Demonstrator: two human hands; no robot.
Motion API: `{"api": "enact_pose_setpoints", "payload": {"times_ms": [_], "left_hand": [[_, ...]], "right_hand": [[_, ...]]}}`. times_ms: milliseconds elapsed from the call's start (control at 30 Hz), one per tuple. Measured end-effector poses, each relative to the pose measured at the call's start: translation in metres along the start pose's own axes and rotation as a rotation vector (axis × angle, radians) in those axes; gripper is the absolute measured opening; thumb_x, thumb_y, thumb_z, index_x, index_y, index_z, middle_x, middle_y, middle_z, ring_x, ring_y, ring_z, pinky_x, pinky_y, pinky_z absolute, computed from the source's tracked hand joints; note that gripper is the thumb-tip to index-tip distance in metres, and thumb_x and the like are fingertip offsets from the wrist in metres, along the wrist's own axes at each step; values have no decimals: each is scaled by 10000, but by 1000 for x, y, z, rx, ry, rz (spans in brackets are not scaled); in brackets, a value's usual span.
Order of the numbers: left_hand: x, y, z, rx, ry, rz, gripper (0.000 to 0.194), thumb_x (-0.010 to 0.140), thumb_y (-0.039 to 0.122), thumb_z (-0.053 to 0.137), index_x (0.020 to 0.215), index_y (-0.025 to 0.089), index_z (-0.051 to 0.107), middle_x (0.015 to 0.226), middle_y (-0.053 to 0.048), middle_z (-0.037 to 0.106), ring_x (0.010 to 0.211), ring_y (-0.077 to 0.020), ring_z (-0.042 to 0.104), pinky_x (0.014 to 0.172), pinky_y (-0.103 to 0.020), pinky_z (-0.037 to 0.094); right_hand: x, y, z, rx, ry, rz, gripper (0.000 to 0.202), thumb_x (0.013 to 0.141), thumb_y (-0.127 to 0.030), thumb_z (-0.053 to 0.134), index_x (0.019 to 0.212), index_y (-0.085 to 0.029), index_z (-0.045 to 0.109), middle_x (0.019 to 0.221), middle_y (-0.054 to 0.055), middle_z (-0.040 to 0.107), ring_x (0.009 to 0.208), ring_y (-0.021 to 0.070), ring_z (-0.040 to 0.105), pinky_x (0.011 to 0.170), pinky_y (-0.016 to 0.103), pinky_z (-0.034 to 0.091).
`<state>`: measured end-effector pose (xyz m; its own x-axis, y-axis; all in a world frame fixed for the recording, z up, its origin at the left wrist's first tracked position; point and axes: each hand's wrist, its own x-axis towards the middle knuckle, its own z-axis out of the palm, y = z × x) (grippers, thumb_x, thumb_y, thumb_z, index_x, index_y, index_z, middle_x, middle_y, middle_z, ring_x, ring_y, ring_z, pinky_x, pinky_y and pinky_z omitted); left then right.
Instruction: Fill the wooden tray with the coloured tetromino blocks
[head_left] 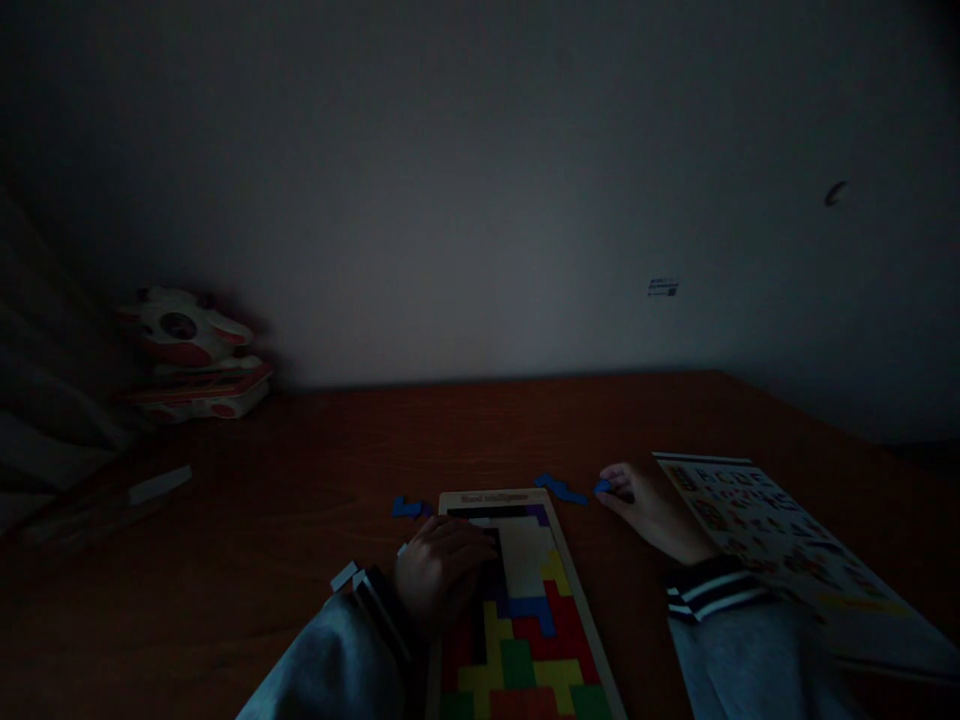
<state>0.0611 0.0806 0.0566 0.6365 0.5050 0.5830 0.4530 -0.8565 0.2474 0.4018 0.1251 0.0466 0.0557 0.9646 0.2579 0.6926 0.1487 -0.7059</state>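
A wooden tray puzzle [577, 590] lies on the desk, its lower part filled with red, yellow, green and blue block pieces. A bare pale patch shows in its upper middle. My left hand [442, 568] rests palm down over the tray's left side, fingers laid across it, next to black pieces [491, 580]; what is under the palm is hidden. To the right of the tray, my right hand [637, 505] pinches a small blue puzzle piece [603, 487] between thumb and fingers. Other blue pieces [561, 489] lie just left of it, by the tray's top right corner.
More blue pieces [409, 508] sit left of the tray. A white piece [345, 576] is by my left cuff. An alphabet picture sheet [795, 560] lies at the right. A white and red animal-shaped toy [195, 355] stands at the back left, before the wall [480, 200].
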Motion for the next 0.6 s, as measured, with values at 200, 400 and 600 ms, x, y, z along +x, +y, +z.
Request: {"api": "enact_pose_setpoints", "payload": {"times_ms": [200, 400, 600], "left_hand": [[2, 3, 0, 1, 35, -6, 248, 886, 170, 430, 975, 218, 656, 1008, -34, 729, 918, -200, 650, 774, -370, 442], [6, 6, -5, 15, 15, -44, 244, 858, 152, 456, 971, 215, 663, 992, -44, 728, 892, -213, 649, 748, -371, 462], [7, 8, -9, 24, 16, -97, 236, 869, 135, 472, 971, 210, 671, 953, -57, 723, 859, -210, 647, 737, -356, 489]], "right_hand": [[1, -20, 12, 86, 41, -26, 247, 795, -368, 559, 974, -208, 616, 906, 72, 708, 845, 230, 669, 782, 387, 529], [-13, -62, 25, 304, -37, -155, 237, 867, -424, 550, 945, -223, 650, 969, 57, 706, 952, 219, 650, 855, 360, 513], [-27, -83, 34, 458, -198, -96, 287, 891, -425, 536, 1097, -249, 628, 1055, 44, 696, 947, 190, 664, 823, 324, 547]]}}
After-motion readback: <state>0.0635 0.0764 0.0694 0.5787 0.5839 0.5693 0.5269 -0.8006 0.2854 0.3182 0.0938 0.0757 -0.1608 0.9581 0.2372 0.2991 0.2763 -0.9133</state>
